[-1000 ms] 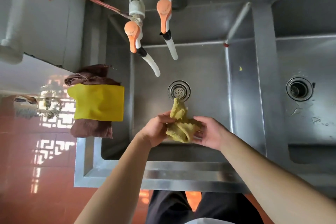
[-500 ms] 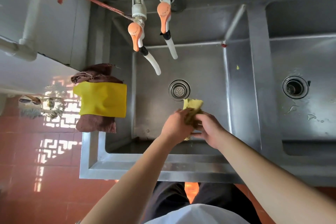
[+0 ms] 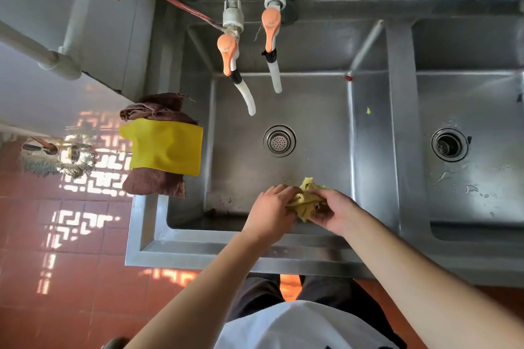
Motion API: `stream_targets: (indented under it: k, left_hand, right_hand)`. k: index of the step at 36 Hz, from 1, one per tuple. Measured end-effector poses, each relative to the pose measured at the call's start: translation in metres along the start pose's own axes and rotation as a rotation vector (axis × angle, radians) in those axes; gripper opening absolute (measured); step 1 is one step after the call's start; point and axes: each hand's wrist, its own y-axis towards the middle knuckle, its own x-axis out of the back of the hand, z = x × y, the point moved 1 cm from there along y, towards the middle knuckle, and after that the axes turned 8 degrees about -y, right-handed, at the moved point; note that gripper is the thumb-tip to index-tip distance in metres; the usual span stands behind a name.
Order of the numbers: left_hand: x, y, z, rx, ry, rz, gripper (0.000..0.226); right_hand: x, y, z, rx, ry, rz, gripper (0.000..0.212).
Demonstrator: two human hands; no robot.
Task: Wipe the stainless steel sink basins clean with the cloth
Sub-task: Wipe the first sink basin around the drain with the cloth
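Observation:
A crumpled yellow-green cloth (image 3: 306, 196) is bunched between both my hands over the near part of the left steel basin (image 3: 243, 173). My left hand (image 3: 270, 211) grips its left side with curled fingers. My right hand (image 3: 334, 211) grips its right side. A round strainer drain (image 3: 279, 140) lies in the basin's floor just beyond the cloth. The right basin (image 3: 467, 178) has an open drain (image 3: 449, 144) and a few water spots.
Two taps with orange levers, one on the left (image 3: 228, 54) and one beside it (image 3: 270, 28), hang over the left basin with white spouts. A yellow cloth (image 3: 164, 147) over brown rags (image 3: 154, 184) drapes the sink's left rim. A steel divider (image 3: 402, 136) separates the basins. Red tiled floor lies below.
The cloth hung open towards the drain, then got bunched up tight between both hands. My hands shifted slightly right and nearer the basin's front wall.

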Motion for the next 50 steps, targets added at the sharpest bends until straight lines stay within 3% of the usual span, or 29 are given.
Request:
stream_targets:
  k: [3,5,7,10,13,15,20,23,26,30,35,41,45,50]
  left_hand:
    - [0.008,0.001,0.002,0.079,-0.092,-0.031,0.035]
    - [0.014,0.002,0.005,0.12,-0.188,-0.012,0.018]
    - [0.022,0.003,0.009,0.157,-0.369,0.043,0.013]
    - [0.035,0.002,0.014,0.165,-0.629,0.157,0.016]
    - [0.042,-0.001,0.022,0.199,-0.728,0.168,0.019]
    - [0.042,-0.002,0.029,0.234,-0.77,0.155,0.02]
    - [0.031,0.002,0.05,0.331,-0.634,0.084,0.016]
    - [0.023,0.006,0.064,0.4,-0.511,0.054,0.025]
    - [0.018,0.009,0.082,0.522,-0.223,0.127,0.045]
    - [0.018,0.01,0.111,0.612,-0.005,0.265,0.049]
    - [0.028,0.014,0.151,0.687,0.155,0.381,0.053]
    - [0.026,0.0,0.183,0.734,0.186,0.597,0.065]
    - [0.018,-0.005,0.189,0.808,0.179,0.677,0.064]
    - [0.014,-0.002,0.19,0.802,0.161,0.703,0.06]
  right_hand:
    - [0.004,0.001,0.001,0.18,-0.208,-0.162,0.039]
    - [0.006,-0.004,0.005,0.376,-0.443,-0.185,0.037]
    - [0.005,-0.013,0.01,0.499,-0.663,0.004,0.043]
    - [0.004,-0.024,0.015,0.49,-0.935,0.301,0.043]
    - [-0.001,-0.02,0.017,0.547,-1.06,0.376,0.046]
    - [-0.008,-0.012,0.016,0.612,-1.117,0.326,0.048]
    - [-0.025,0.023,0.019,0.59,-1.229,0.306,0.038]
    - [-0.032,0.051,0.024,0.547,-1.322,0.257,0.029]
    - [-0.032,0.084,0.03,0.605,-1.499,0.001,0.018]
    - [-0.031,0.119,0.049,0.652,-1.628,-0.382,0.014]
    - [-0.045,0.168,0.068,0.858,-1.678,-0.598,0.042]
    - [-0.064,0.206,0.04,0.879,-1.926,-0.544,0.036]
    - [-0.066,0.216,0.005,0.854,-1.913,-0.508,0.032]
    - [-0.076,0.219,-0.032,0.865,-2.04,-0.25,0.03]
